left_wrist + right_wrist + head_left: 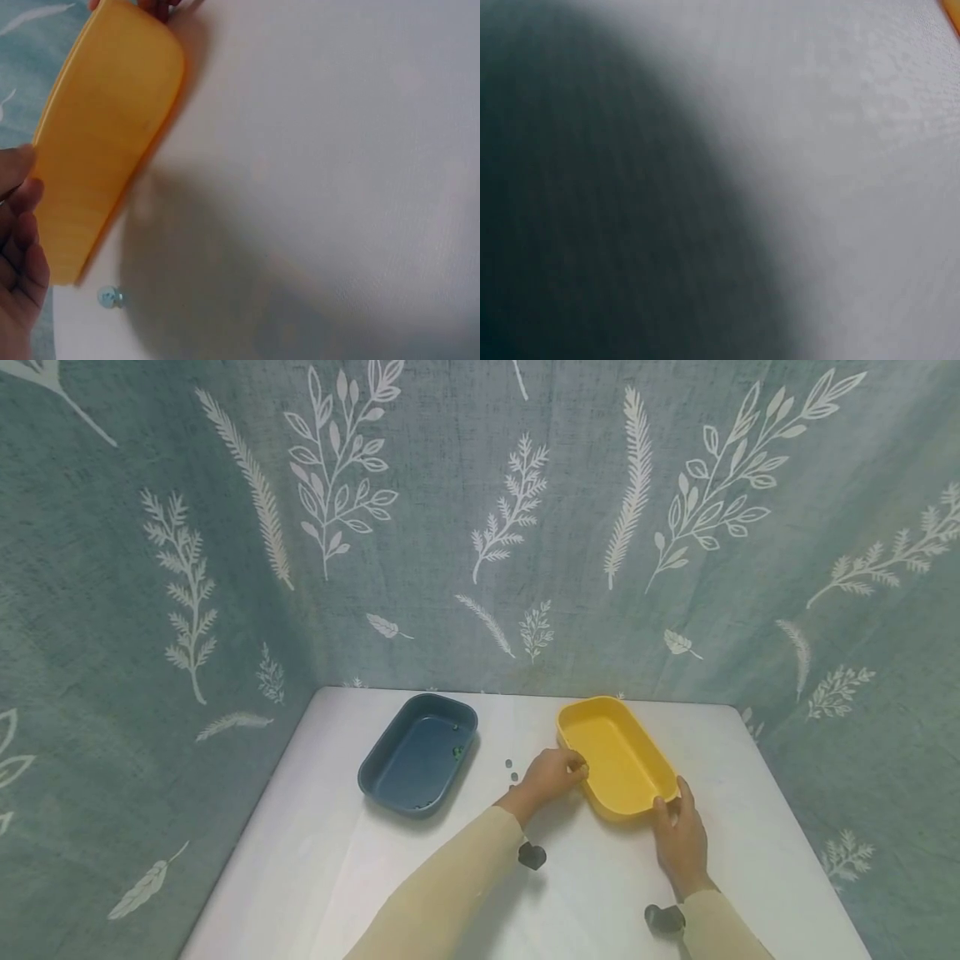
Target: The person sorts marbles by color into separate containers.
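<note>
At the left rim of a yellow tray [618, 760] is my left hand [551, 774], fingers curled and thumb drawn in. A small dark piece [585, 767] appears pinched at its fingertips, mostly hidden. Seen close in the left wrist view, this hand [19, 255] is beside the outer wall of the tray [112, 112]. My right hand [681, 839] grips the tray's near right corner, with thumb and fingers on the rim. The right wrist view catches only a blurred dark shape and an edge of the tray [952, 13].
A dark blue tray [420, 760] stands to the left, with several small green pieces [457, 751] inside. Small bluish-grey pebbles [514, 777] lie on the white table [300, 860] between the trays. Patterned green cloth [450, 527] hangs behind and along both sides.
</note>
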Motion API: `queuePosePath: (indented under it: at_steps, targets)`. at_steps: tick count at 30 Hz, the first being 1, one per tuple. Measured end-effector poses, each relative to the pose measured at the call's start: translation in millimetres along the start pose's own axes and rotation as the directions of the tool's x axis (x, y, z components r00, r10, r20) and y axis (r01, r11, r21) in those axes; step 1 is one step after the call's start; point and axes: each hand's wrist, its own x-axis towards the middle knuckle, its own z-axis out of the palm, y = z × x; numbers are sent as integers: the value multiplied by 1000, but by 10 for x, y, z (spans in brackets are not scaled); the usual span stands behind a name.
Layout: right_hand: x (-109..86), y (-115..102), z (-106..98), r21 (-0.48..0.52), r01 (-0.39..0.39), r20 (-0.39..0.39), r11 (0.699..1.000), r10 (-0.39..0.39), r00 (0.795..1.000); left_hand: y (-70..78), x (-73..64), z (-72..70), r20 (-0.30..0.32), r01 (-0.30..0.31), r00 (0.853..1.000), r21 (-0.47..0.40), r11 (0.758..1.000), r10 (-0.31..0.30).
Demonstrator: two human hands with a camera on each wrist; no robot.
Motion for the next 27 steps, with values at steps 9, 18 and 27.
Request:
queuePosePath:
  at_steps: [9, 18, 27]
  targets:
    - [10, 14, 16, -11, -5, 2, 1000, 5, 1000, -8, -22, -15, 5, 12, 1000, 15, 1000, -12]
    - [26, 34, 23, -12, -10, -7, 1000, 10, 1000, -154, -138, -84, -32, 13, 999, -34, 999, -14]
    - [31, 38, 22, -12, -21, 1, 1000, 21, 1000, -374, -344, -225, -51, 23, 998, 15, 1000, -22]
